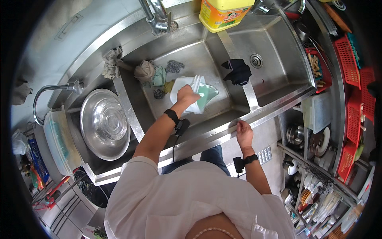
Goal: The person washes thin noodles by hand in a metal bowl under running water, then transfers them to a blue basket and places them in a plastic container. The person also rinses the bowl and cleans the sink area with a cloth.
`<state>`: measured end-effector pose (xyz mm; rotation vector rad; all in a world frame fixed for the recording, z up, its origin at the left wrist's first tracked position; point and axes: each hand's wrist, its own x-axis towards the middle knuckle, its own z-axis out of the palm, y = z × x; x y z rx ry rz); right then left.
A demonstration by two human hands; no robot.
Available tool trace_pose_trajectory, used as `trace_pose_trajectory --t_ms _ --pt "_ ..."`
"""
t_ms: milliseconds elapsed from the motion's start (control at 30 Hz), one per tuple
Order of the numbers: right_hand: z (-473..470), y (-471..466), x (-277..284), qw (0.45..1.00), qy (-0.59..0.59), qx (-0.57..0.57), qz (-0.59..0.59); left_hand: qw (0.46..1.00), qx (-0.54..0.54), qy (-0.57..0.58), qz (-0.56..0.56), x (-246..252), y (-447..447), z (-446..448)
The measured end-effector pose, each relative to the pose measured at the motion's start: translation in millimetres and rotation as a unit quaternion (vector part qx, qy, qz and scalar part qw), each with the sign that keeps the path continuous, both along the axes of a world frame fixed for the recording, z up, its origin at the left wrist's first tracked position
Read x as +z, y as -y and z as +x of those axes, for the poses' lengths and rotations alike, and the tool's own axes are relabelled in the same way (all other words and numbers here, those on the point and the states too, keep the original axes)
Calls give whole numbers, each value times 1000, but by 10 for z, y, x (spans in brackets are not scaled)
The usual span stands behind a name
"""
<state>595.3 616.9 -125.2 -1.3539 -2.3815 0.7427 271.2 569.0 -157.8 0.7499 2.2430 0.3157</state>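
Note:
My left hand [187, 96] is closed around the rim or handle of a white plastic container [180, 86], tilted over the middle basin of a stainless steel sink [191, 50]. Greenish liquid [208, 92] shows at the container's right side, spreading toward the basin floor. My right hand [244, 131] is at the sink's front edge with its fingers curled; whether it touches the metal, I cannot tell. Left of the container lie a beige cloth [144, 71], a pale green cloth [159, 76], a steel wool scourer [175, 66], a darker scourer [158, 93] and a yellowish cloth [169, 87].
A dark glove or cloth [238, 71] drapes over the right divider. A yellow jug [225, 15] stands behind it. A large metal basin [105, 124] fills the left compartment. Faucets [158, 22] rise at the back. Red baskets [348, 62] and shelves of dishes stand right.

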Motion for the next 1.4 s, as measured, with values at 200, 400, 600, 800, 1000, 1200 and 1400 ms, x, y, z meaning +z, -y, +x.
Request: trace_pose_trajectory --t_ms 200,400,600,800,1000,1200,1400 --pt "16 -596 -69 995 37 85 37 990 -43 -129 -35 113 163 195" --pt "-79 -842 -169 991 8 99 88 962 -117 -231 -89 48 260 358" --pt "-77 -865 -154 993 19 103 58 933 -73 -334 -113 111 49 486" --pt "-76 -881 -177 990 21 116 74 956 130 -253 68 58 -9 122" --pt "-68 -890 -184 989 24 130 67 794 508 259 212 -903 96 -85" --pt "-96 -877 -163 990 39 127 54 936 338 -2 100 -1117 0 -167" --pt "-109 -855 -181 988 44 124 79 860 97 -288 409 -130 -540 -1090"
